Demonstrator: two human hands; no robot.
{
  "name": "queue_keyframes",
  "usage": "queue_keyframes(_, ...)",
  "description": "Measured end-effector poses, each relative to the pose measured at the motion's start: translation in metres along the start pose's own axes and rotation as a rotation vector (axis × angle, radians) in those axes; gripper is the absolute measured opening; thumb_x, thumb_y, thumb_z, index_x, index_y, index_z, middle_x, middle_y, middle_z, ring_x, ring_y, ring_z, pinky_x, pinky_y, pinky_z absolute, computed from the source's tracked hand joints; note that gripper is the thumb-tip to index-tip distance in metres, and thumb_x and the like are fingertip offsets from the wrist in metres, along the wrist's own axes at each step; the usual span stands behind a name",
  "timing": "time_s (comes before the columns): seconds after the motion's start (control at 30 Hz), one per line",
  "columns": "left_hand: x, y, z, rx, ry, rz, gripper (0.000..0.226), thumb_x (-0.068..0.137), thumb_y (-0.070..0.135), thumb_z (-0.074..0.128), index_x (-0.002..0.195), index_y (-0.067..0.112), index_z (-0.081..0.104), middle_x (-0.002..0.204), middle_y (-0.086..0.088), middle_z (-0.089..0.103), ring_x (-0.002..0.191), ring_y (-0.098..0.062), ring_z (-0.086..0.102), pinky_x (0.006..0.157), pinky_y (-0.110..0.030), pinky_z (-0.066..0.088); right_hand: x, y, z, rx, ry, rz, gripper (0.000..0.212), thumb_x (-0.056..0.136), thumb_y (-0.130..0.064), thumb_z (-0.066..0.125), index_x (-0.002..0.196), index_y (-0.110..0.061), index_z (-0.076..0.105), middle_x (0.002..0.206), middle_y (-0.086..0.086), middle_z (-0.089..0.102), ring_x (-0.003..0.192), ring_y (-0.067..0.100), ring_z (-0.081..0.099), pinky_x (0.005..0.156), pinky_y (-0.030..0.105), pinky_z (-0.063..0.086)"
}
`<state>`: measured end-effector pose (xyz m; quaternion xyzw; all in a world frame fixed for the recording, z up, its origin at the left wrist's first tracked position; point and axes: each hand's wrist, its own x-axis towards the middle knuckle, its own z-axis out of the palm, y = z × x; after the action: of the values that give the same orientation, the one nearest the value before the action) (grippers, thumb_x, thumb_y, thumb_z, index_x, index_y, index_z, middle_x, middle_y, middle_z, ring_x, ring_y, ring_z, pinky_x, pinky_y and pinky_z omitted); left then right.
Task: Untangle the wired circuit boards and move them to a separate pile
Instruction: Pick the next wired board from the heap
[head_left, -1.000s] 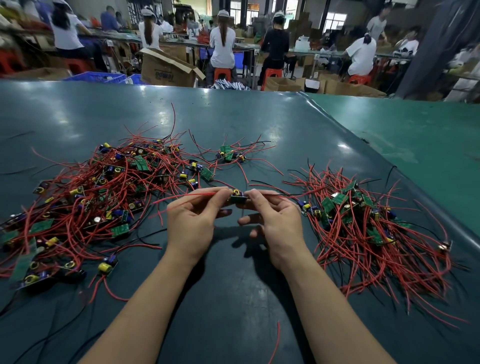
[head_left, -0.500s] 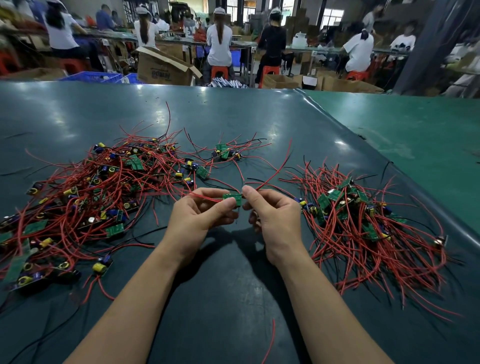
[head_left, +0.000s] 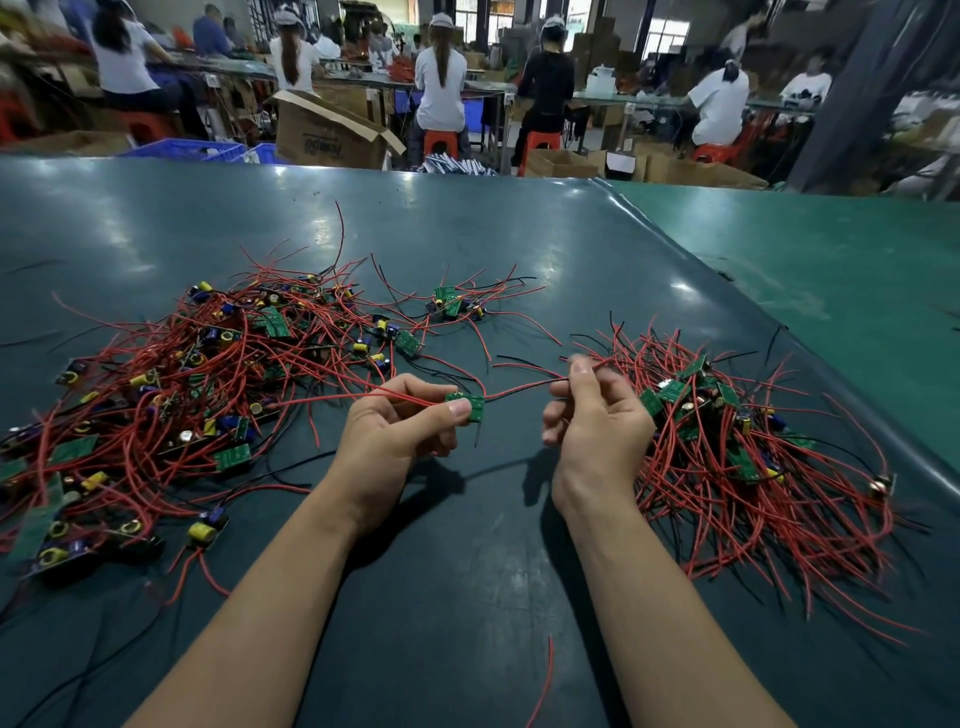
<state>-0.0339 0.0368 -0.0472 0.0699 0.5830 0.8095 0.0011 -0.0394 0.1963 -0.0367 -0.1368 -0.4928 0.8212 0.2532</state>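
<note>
A small green circuit board (head_left: 467, 406) with red wires is pinched between the thumb and fingers of my left hand (head_left: 396, 427) above the table's middle. My right hand (head_left: 595, 415) pinches one of that board's red wires (head_left: 524, 391) and holds it stretched to the right. A large tangled pile of boards and red wires (head_left: 171, 384) lies on the left. A separate pile of boards (head_left: 737, 447) lies on the right, just beyond my right hand.
A small cluster of boards (head_left: 452, 306) sits apart behind the hands. A loose red wire (head_left: 545, 680) lies near the front edge. The dark green mat (head_left: 467, 223) meets a lighter green surface (head_left: 831, 270) at the right. People work at benches beyond.
My hands have drawn apart. The right hand slid along the red wire to the right, pulling it straight, while the left keeps hold of the board.
</note>
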Motion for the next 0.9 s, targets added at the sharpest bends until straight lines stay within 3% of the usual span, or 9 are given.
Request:
queue_keyframes(0.17,0.0012,0.0011,-0.0007,-0.090,0.017,-0.003,0.021,0.063,0.003,0.082,0.074,0.011,0.066,0.062,-0.009,0.061,0.049,-0.017,0.052,0.050,-0.023,0.044,-0.0012,0.0006,-0.0037,-0.112,-0.038,-0.094,0.015,0.096,-0.003,0.054,0.089,-0.016,0.053,0.055,0.001,0.061,0.040,0.013,0.052,0.034,0.020,0.036)
queue_keyframes(0.4,0.0031,-0.0008,-0.0016,-0.066,0.018,0.000,0.011,0.066,0.007,0.075,0.065,0.018,0.071,0.059,-0.008,0.060,0.048,-0.015,0.051,0.050,-0.023,0.043,0.0006,-0.0004,-0.0051,-0.274,0.040,-0.268,0.007,0.096,-0.015,0.061,0.089,-0.016,0.060,0.070,-0.005,0.069,0.041,0.015,0.060,0.030,0.022,0.038)
queue_keyframes(0.63,0.0022,0.0002,0.0015,-0.021,0.013,-0.004,0.012,0.065,0.008,0.076,0.065,0.019,0.072,0.058,-0.006,0.061,0.048,-0.014,0.053,0.050,-0.023,0.045,0.0003,-0.0003,-0.0003,-0.056,0.049,-0.130,0.013,0.100,-0.011,0.051,0.101,-0.013,0.064,0.068,0.002,0.072,0.032,0.009,0.049,0.030,0.016,0.032)
queue_keyframes(0.9,0.0005,0.0013,0.0005,0.001,-0.015,-0.028,0.011,0.065,0.009,0.078,0.067,0.019,0.073,0.064,-0.011,0.063,0.050,-0.016,0.053,0.053,-0.024,0.045,0.0053,-0.0002,-0.0035,0.028,0.081,-0.037,0.016,0.102,-0.010,0.046,0.096,-0.009,0.062,0.055,0.003,0.066,0.028,0.009,0.038,0.033,0.015,0.026)
